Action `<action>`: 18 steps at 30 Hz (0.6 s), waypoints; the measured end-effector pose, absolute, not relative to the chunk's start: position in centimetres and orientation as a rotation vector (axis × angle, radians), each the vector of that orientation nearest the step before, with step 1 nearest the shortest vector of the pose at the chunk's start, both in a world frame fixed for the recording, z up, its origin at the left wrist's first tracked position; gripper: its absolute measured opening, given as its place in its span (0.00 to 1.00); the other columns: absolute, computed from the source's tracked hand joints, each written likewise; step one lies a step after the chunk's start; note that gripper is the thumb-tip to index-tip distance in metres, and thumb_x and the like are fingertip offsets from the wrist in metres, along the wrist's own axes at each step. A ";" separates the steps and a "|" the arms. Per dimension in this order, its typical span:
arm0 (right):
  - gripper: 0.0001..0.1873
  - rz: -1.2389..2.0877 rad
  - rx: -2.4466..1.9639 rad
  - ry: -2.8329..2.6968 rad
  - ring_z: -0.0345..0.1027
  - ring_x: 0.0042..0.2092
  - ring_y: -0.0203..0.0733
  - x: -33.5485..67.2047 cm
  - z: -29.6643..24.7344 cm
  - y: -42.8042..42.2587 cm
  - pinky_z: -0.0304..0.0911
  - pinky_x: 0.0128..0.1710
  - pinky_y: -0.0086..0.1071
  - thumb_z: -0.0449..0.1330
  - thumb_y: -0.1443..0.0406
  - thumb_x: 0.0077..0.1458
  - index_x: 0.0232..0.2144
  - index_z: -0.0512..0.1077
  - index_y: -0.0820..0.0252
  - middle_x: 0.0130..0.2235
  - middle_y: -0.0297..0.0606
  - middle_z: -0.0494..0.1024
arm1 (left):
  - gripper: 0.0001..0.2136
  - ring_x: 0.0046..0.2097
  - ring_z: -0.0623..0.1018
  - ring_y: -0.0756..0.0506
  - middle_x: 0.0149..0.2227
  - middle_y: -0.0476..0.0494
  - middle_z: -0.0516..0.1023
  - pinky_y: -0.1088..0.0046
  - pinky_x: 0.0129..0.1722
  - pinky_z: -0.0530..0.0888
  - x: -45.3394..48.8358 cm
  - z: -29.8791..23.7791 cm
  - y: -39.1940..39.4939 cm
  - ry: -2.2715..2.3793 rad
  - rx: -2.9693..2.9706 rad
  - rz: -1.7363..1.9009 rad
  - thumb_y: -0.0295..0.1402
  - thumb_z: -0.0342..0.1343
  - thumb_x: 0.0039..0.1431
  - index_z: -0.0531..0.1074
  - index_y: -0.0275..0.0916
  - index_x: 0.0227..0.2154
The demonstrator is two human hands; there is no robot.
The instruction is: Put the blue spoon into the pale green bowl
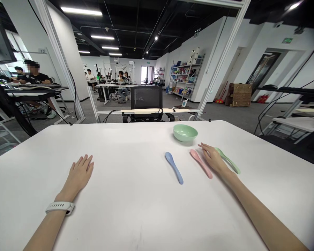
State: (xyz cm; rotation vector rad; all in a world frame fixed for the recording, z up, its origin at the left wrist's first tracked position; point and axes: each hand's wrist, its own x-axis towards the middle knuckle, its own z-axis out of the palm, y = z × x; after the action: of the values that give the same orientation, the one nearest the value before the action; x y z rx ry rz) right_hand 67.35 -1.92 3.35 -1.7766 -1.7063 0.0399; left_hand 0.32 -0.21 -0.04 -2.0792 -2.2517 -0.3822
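Observation:
My left hand (80, 173) lies flat on the white table (125, 150), fingers slightly apart, touching nothing else, with a white wristband (60, 207) on its wrist. My right hand (211, 157) rests between a pink plastic spoon (201, 164) and a green plastic spoon (231, 164), its fingertips near the pink bowl end. A blue plastic spoon (174, 168) lies further left, apart from both hands. Beyond the spoons stands a pale green bowl (185, 132), and its inside is hidden from this angle.
Past the table's far edge stand a white metal frame (146, 112) and a black mesh chair back (146, 97). A seated person (34, 75) works at a desk on the left. Further back are more people, a loaded shelf (187, 78) and a wooden crate (238, 94).

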 end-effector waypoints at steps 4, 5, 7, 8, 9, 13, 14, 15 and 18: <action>0.34 0.111 -1.742 -1.703 0.82 0.47 0.56 60.5 6.2 -3.6 0.75 0.54 0.48 0.46 0.49 0.76 0.67 0.78 0.62 0.47 0.51 0.88 | 0.36 0.82 0.66 0.33 0.81 0.32 0.68 0.45 0.80 0.62 0.3 -0.2 -0.2 -2.240 -2.067 -0.396 0.45 0.31 0.78 0.68 0.34 0.77; 0.34 0.172 -1.737 -1.771 0.80 0.42 0.54 58.4 6.6 -4.1 0.74 0.49 0.46 0.49 0.48 0.75 0.67 0.77 0.62 0.42 0.47 0.87 | 0.36 0.82 0.65 0.33 0.81 0.31 0.67 0.44 0.81 0.62 0.3 -0.2 -0.2 -2.243 -2.065 -0.395 0.44 0.32 0.78 0.69 0.34 0.77; 0.33 0.205 -1.732 -1.885 0.79 0.40 0.52 54.5 7.0 -5.3 0.71 0.48 0.43 0.54 0.46 0.73 0.65 0.78 0.61 0.38 0.42 0.85 | 0.36 0.82 0.65 0.33 0.81 0.30 0.67 0.44 0.81 0.62 0.3 -0.1 -0.3 -2.252 -2.070 -0.392 0.44 0.32 0.78 0.69 0.34 0.77; 0.31 0.224 -1.750 -1.916 0.78 0.39 0.51 52.9 7.0 -5.9 0.70 0.46 0.42 0.54 0.47 0.73 0.63 0.79 0.60 0.37 0.41 0.84 | 0.36 0.82 0.65 0.32 0.81 0.30 0.67 0.43 0.81 0.62 0.3 0.0 -0.3 -2.255 -2.075 -0.391 0.44 0.32 0.78 0.69 0.33 0.77; 0.28 0.240 -1.767 -1.952 0.78 0.39 0.51 51.6 6.9 -6.4 0.69 0.45 0.41 0.56 0.47 0.73 0.60 0.81 0.59 0.37 0.41 0.84 | 0.36 0.82 0.65 0.32 0.81 0.30 0.67 0.42 0.81 0.62 0.3 0.1 -0.3 -2.255 -2.080 -0.392 0.44 0.32 0.78 0.69 0.33 0.77; 0.20 0.279 -1.796 -1.994 0.77 0.39 0.50 49.3 6.4 -7.9 0.66 0.41 0.39 0.55 0.58 0.71 0.52 0.83 0.59 0.38 0.43 0.84 | 0.36 0.82 0.65 0.31 0.81 0.29 0.67 0.40 0.81 0.62 0.4 0.4 -0.4 -2.250 -2.089 -0.392 0.44 0.32 0.78 0.69 0.32 0.76; 0.20 0.285 -1.783 -1.983 0.77 0.39 0.50 49.3 6.3 -8.0 0.66 0.41 0.39 0.54 0.60 0.71 0.53 0.83 0.60 0.39 0.44 0.85 | 0.36 0.82 0.65 0.31 0.81 0.29 0.67 0.40 0.81 0.62 0.5 0.5 -0.4 -2.252 -2.089 -0.388 0.44 0.32 0.78 0.69 0.32 0.76; 0.21 0.289 -1.763 -1.967 0.77 0.39 0.50 49.5 6.3 -8.0 0.67 0.40 0.38 0.53 0.61 0.71 0.53 0.83 0.60 0.39 0.44 0.85 | 0.36 0.82 0.65 0.31 0.81 0.28 0.66 0.40 0.81 0.62 0.5 0.5 -0.4 -2.254 -2.090 -0.384 0.44 0.32 0.78 0.69 0.32 0.76; 0.21 0.248 -1.698 -1.914 0.77 0.36 0.48 51.0 7.0 -7.3 0.67 0.39 0.38 0.53 0.57 0.73 0.54 0.82 0.59 0.37 0.42 0.85 | 0.35 0.82 0.65 0.31 0.81 0.28 0.66 0.40 0.80 0.62 0.7 0.5 -0.4 -2.253 -2.085 -0.379 0.43 0.32 0.78 0.69 0.32 0.76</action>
State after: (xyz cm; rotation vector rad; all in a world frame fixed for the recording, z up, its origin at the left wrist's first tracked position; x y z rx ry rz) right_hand 51.00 -7.30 7.04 -1.6979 -1.9144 0.2484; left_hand 0.65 -0.44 0.47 -2.0848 -2.2527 -0.3793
